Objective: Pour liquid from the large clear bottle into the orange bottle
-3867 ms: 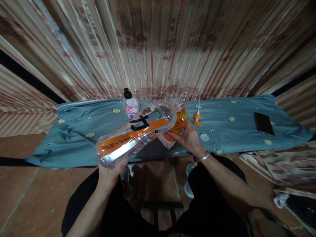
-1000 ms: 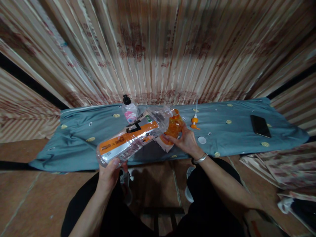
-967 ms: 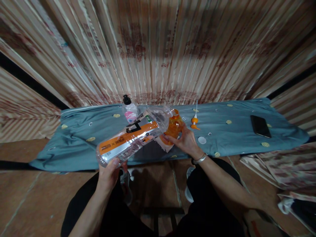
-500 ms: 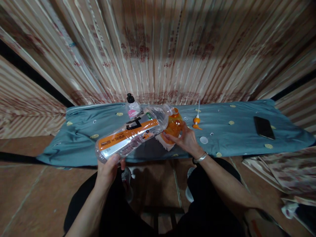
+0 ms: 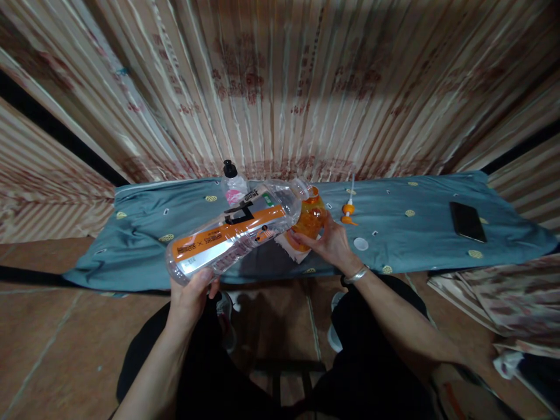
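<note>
Two hands are at work over a blue-green cloth (image 5: 394, 233). At left, the left hand (image 5: 188, 298) supports the base end of a large clear bottle (image 5: 230, 233), thumb on the near side, some fingers hidden beneath; its forearm rises from the near left. The bottle slants up to the right. Beyond it, on the far side, stands a black-capped bottle (image 5: 237, 194). At centre, the clear neck meets or overlaps the mouth of an orange bottle (image 5: 310, 223); contact uncertain. Judged step: decanting, flow not discernible. Next move calls for aligned openings and a gradual tilt. The right hand (image 5: 335, 244) curls around the orange bottle's right side, thumb near, forearm from near right. Farther right: orange-and-white pump (image 5: 348, 209), white disc (image 5: 361, 244), dark phone-like slab (image 5: 468, 221).
</note>
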Motion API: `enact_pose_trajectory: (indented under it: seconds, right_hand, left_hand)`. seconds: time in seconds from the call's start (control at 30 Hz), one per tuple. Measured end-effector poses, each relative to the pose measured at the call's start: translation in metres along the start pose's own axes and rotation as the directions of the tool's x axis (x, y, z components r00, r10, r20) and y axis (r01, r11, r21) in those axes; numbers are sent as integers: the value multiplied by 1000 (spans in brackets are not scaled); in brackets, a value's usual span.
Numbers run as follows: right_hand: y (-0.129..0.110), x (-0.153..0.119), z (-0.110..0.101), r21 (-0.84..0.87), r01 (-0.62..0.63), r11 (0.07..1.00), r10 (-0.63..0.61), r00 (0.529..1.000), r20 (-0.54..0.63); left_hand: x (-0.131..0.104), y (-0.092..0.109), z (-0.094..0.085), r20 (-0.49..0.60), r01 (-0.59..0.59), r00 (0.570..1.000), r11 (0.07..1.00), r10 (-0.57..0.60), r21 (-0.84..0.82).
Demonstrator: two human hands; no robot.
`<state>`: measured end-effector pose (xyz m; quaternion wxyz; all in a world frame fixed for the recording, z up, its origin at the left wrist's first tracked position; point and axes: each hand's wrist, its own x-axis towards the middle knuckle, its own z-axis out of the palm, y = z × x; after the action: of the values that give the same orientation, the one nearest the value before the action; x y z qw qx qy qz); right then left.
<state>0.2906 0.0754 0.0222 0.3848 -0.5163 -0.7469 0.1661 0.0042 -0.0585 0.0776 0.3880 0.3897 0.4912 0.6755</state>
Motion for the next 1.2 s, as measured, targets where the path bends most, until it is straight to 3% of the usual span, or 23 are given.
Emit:
enact_pose_trajectory:
  seconds: [0.23,0.43,0.8,1.07,1.2]
  right_hand:
    - [2,0,0,3,-7,1000,7,1000,-4]
    - [3,-2,-1,6,-12,1000,12,1000,-16]
    - [2,-3,-4,22,-19,1000,19,1000,-11]
    - [2,-3,-4,12,-48,999,48,999,2]
    - [3,-3,-3,18,-39,999,39,999,2]
  left_hand:
    - [1,0,3,40,-20,999,999,19,28]
    - [1,1,6,14,-16,1000,1000,16,18]
    - [-2,-5,-7,42,-15,999,1000,15,-9]
    - [-6,3,-11,158,6,987,1000,-6,4]
    - [-9,6,-10,144,52,988,998,-57,37]
